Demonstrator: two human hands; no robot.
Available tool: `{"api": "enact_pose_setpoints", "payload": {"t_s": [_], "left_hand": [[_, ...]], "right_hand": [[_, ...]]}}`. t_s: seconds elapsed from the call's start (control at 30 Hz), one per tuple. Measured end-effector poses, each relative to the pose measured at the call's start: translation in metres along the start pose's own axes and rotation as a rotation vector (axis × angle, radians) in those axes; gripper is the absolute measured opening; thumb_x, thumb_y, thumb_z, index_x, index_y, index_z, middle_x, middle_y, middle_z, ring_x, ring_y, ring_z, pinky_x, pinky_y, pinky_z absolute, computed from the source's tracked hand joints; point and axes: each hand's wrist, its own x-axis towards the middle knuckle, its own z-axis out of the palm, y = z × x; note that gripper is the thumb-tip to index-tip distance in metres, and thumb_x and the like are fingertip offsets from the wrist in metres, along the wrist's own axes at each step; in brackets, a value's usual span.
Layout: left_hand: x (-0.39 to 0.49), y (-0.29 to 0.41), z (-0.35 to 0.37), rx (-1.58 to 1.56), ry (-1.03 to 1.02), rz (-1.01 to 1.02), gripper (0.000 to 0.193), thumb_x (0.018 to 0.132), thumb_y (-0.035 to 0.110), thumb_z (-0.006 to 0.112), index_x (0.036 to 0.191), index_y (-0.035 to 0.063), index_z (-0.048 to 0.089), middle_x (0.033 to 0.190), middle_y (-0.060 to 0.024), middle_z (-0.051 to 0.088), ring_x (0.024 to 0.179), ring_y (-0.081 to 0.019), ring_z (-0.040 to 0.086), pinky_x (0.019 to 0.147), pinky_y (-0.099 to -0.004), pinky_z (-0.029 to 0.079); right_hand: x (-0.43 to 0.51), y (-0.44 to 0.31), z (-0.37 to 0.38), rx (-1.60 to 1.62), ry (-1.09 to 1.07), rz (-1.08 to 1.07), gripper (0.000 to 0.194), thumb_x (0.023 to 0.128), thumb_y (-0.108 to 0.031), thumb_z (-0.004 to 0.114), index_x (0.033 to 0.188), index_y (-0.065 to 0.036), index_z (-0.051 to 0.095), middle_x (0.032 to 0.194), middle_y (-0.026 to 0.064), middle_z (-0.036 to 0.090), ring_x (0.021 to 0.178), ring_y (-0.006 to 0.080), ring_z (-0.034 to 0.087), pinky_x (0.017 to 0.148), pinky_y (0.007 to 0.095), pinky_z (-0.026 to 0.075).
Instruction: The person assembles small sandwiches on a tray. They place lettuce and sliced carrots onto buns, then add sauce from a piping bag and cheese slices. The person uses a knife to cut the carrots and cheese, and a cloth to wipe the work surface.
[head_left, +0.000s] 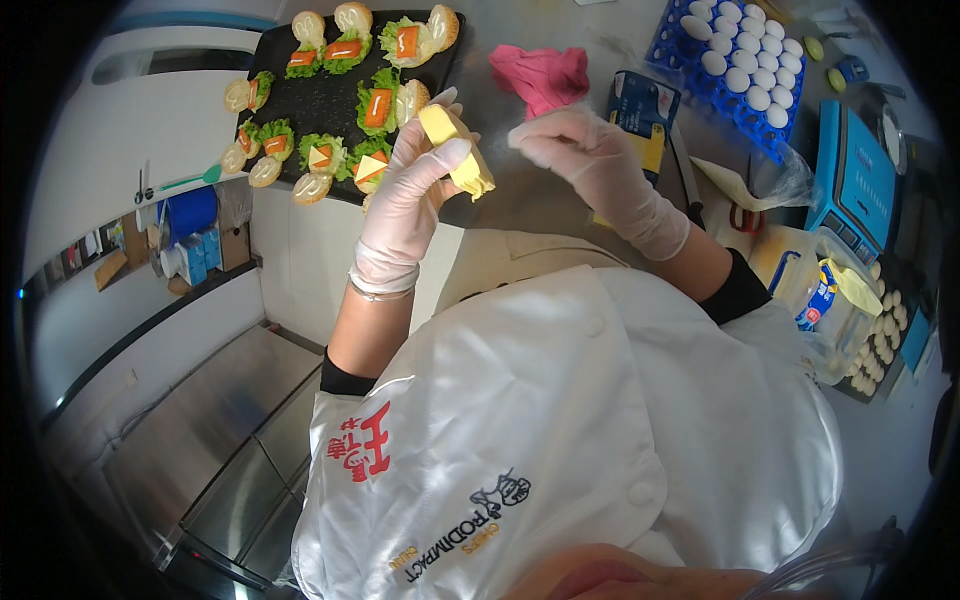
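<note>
My left hand (411, 176), in a clear plastic glove, grips a thick yellow block of cheese (459, 152), probably stacked slices, with a ragged lower end. My gloved right hand (592, 154) is raised to the right of it, fingers bunched together; nothing shows in them. Beyond my left hand lies a black baking tray (322, 97) of opened small buns with lettuce and orange slices, several bearing white sauce. Two near buns carry a pale triangle of cheese (370, 168). Just past my right hand is a blue and yellow food packet (643, 109).
A pink cloth (541, 75) lies on the metal worktop. To the right are a knife (684, 169), a blue egg tray (739, 97), red-handled scissors (747, 219), a blue kitchen scale (855, 184), a clear plastic box (825, 330) and a tray of small pale rounds (881, 337).
</note>
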Motion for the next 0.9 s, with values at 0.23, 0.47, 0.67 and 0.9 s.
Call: {"api": "enact_pose_setpoints", "payload": {"t_s": [0.23, 0.47, 0.67, 0.9], "left_hand": [[-0.007, 0.004, 0.013, 0.142, 0.029, 0.052, 0.076, 0.085, 0.018, 0.081, 0.152, 0.0077, 0.047, 0.135, -0.0023, 0.054, 0.122, -0.0169, 0.053, 0.108, -0.0348, 0.042], [-0.012, 0.011, 0.022, 0.198, -0.011, 0.144, 0.08, 0.079, 0.016, 0.084, 0.151, 0.0069, 0.049, 0.128, -0.0026, 0.056, 0.122, -0.0179, 0.052, 0.11, -0.0364, 0.04], [-0.011, 0.014, 0.022, 0.168, -0.035, 0.143, 0.082, 0.079, 0.016, 0.085, 0.151, 0.006, 0.048, 0.125, -0.003, 0.058, 0.123, -0.0172, 0.054, 0.112, -0.0367, 0.04], [-0.007, 0.015, 0.024, 0.185, -0.048, 0.154, 0.084, 0.079, 0.016, 0.086, 0.152, 0.0056, 0.046, 0.127, -0.0044, 0.057, 0.124, -0.0177, 0.054, 0.11, -0.0361, 0.043]], "right_hand": [[-0.001, -0.013, 0.012, -0.099, -0.122, -0.223, 0.034, 0.081, -0.015, 0.085, 0.109, -0.004, 0.07, 0.109, 0.009, 0.071, 0.104, 0.0252, 0.067, 0.09, 0.0343, 0.052], [-0.002, -0.018, 0.009, -0.19, -0.115, -0.342, 0.034, 0.08, -0.017, 0.087, 0.108, -0.007, 0.069, 0.109, 0.0077, 0.071, 0.103, 0.0262, 0.067, 0.089, 0.034, 0.053], [-0.002, -0.022, 0.007, -0.193, -0.092, -0.379, 0.035, 0.079, -0.015, 0.087, 0.109, -0.009, 0.069, 0.11, 0.0072, 0.071, 0.103, 0.0261, 0.068, 0.088, 0.034, 0.054], [-0.002, -0.019, 0.006, -0.231, -0.053, -0.448, 0.038, 0.08, -0.014, 0.086, 0.112, -0.01, 0.068, 0.11, 0.0081, 0.071, 0.1, 0.0268, 0.069, 0.084, 0.0342, 0.056]]}}
